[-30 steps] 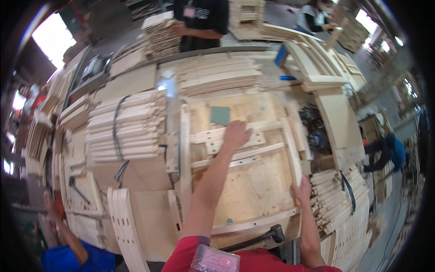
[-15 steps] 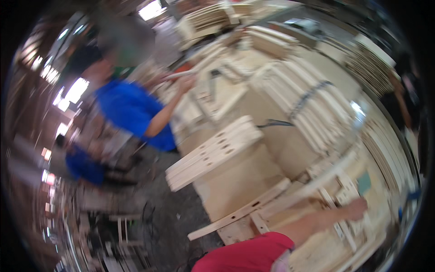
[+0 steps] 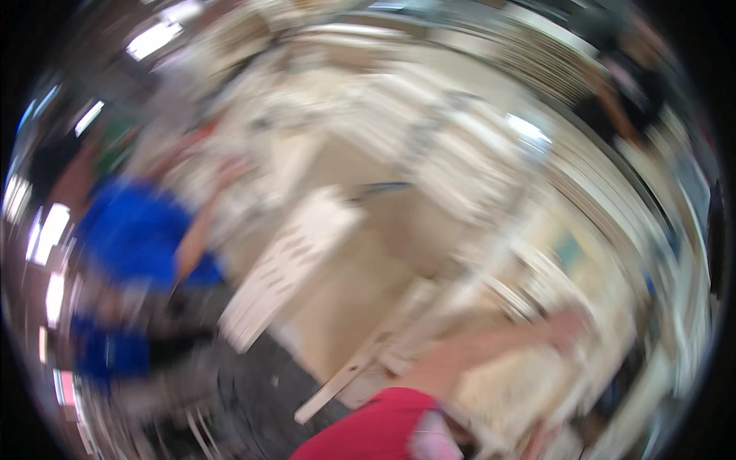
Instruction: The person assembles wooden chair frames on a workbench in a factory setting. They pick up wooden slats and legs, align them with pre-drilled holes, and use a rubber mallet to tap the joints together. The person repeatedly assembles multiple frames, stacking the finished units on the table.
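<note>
The whole view is smeared by motion. My left hand reaches out from a red sleeve at the bottom and lies on pale wooden frame parts on the workbench. Blur hides its fingers, so I cannot tell whether it grips anything. A small teal block lies just beyond the hand. My right hand is out of the picture.
A person in a blue shirt stands at the left with an arm raised toward stacked wood. A pale slatted panel juts off the bench edge, and a long slat lies below it. Another person in dark clothes is at the upper right.
The view has swung left and blurred. The bench with its frame has slid to the right side, the person in blue has come into view, and my right hand has left the picture.
</note>
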Action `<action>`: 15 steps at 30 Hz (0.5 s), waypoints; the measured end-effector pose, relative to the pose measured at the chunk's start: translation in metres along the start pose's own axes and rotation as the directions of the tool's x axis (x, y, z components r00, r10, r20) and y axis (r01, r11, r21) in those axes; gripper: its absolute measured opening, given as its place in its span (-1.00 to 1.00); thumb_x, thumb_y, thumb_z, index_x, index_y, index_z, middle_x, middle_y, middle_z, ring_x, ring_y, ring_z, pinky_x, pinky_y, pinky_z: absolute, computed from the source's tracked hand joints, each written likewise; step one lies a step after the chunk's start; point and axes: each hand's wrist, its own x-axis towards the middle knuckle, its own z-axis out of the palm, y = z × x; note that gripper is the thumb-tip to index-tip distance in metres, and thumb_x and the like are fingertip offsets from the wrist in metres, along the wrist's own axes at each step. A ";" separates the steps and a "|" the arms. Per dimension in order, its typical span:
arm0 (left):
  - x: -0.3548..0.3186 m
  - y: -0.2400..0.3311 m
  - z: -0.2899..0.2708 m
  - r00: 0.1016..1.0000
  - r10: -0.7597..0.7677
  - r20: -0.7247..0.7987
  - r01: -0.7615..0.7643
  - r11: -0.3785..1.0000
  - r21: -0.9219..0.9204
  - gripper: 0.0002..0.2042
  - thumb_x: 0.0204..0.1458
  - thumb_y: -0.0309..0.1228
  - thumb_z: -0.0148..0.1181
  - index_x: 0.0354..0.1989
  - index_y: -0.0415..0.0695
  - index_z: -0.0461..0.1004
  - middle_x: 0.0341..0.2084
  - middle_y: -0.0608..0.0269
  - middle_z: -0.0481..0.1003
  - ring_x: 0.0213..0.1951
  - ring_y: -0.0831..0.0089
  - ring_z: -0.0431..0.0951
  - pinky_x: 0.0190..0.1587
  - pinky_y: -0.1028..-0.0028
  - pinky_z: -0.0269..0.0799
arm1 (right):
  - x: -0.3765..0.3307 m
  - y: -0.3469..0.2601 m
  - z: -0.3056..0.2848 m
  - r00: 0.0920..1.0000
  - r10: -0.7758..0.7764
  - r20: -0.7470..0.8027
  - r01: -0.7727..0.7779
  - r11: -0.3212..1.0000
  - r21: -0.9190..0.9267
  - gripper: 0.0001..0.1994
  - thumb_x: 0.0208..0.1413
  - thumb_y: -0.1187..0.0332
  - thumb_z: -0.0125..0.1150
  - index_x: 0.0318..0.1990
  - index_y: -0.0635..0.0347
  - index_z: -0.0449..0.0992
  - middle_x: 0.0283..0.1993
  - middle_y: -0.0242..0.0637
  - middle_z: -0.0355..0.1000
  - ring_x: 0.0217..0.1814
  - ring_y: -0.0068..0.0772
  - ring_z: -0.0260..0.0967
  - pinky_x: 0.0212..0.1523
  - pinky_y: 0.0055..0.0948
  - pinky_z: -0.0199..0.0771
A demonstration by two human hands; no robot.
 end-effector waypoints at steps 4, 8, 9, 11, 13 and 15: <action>-0.037 0.016 0.010 0.876 -0.084 0.474 -0.075 0.948 0.308 -0.37 0.11 -0.03 0.18 0.22 -0.28 0.43 0.27 -0.09 0.34 0.35 0.01 0.23 0.45 -0.01 -0.01 | -0.060 0.031 -0.002 0.982 0.175 0.066 -0.176 0.984 0.023 -0.34 -0.03 0.26 0.32 0.30 0.23 0.38 0.23 0.08 0.43 0.30 0.06 0.36 0.29 -0.07 0.33; -0.063 0.010 -0.007 0.939 -0.077 0.334 -0.093 0.881 0.464 -0.46 0.08 -0.10 0.24 0.04 -0.37 0.51 0.38 -0.08 0.20 0.47 0.06 0.05 0.51 -0.06 -0.21 | -0.053 -0.002 0.000 0.998 0.048 0.037 -0.054 0.983 0.176 -0.37 -0.10 0.28 0.37 0.23 0.16 0.44 0.06 0.04 0.49 0.11 0.08 0.47 0.16 -0.20 0.44; -0.066 0.012 -0.010 0.939 -0.103 0.327 -0.068 0.879 0.473 -0.46 0.09 -0.10 0.23 0.03 -0.37 0.52 0.38 -0.07 0.19 0.47 0.07 0.04 0.51 -0.07 -0.21 | -0.055 -0.006 -0.001 0.998 0.054 0.036 -0.060 0.978 0.200 -0.40 -0.11 0.28 0.35 0.20 0.13 0.46 0.03 0.05 0.49 0.10 0.10 0.46 0.14 -0.16 0.44; -0.073 0.014 -0.015 0.941 -0.164 0.296 -0.005 0.868 0.497 -0.47 0.10 -0.09 0.22 0.01 -0.38 0.54 0.38 -0.05 0.19 0.46 0.08 0.04 0.50 -0.10 -0.22 | -0.057 -0.014 -0.002 0.998 0.046 0.038 -0.054 0.968 0.246 -0.45 -0.11 0.29 0.30 0.14 0.08 0.49 -0.03 0.07 0.50 0.07 0.13 0.45 0.10 -0.09 0.44; -0.075 0.010 -0.015 0.961 -0.132 0.243 -0.004 0.872 0.490 -0.53 0.07 -0.12 0.24 -0.09 -0.36 0.58 0.38 -0.06 0.18 0.46 0.05 0.03 0.49 -0.12 -0.22 | -0.054 -0.019 -0.004 0.999 0.029 0.023 -0.034 0.970 0.240 -0.48 -0.12 0.29 0.31 0.10 0.11 0.49 -0.07 0.08 0.49 0.04 0.15 0.45 0.08 -0.09 0.44; -0.076 0.005 -0.015 0.966 -0.123 0.226 0.004 0.884 0.467 -0.55 0.05 -0.13 0.25 -0.12 -0.33 0.59 0.37 -0.07 0.18 0.46 0.03 0.04 0.49 -0.13 -0.21 | -0.052 -0.022 -0.002 1.000 0.016 0.013 -0.019 0.966 0.259 -0.49 -0.12 0.28 0.31 0.09 0.11 0.49 -0.06 0.09 0.49 0.04 0.16 0.46 0.07 -0.09 0.45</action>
